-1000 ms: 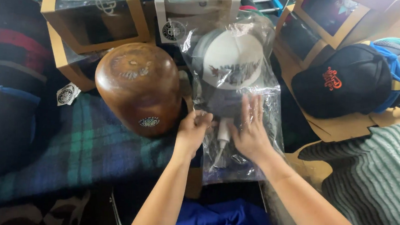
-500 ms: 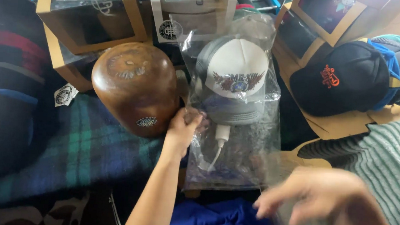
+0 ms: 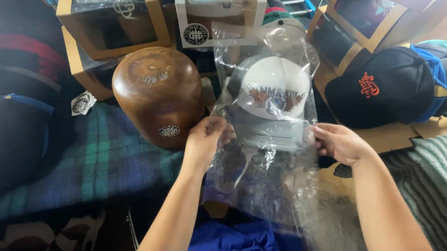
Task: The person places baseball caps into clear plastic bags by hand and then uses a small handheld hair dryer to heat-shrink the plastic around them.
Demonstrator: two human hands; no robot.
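Note:
A white and grey cap [image 3: 271, 97] with a winged print on its front sits inside a clear plastic bag [image 3: 267, 182]. My left hand [image 3: 205, 140] pinches the bag's left edge beside the cap's brim. My right hand [image 3: 339, 142] grips the bag's right edge at the same height. The bag is held up between both hands and its lower part hangs down over my lap. A rounded brown wooden hat block [image 3: 158, 95] stands just left of my left hand.
Cardboard boxes with clear windows [image 3: 110, 15] stand at the back. A stack of black, blue and green caps [image 3: 396, 86] lies on cardboard at the right. A dark tartan blanket [image 3: 92, 168] covers the surface at the left, with a striped green cloth [image 3: 443, 169] on the right.
My right hand left the bag's middle, swung out low to the right, and now holds the bag's right edge. The bagged cap has been lifted and spread between both hands.

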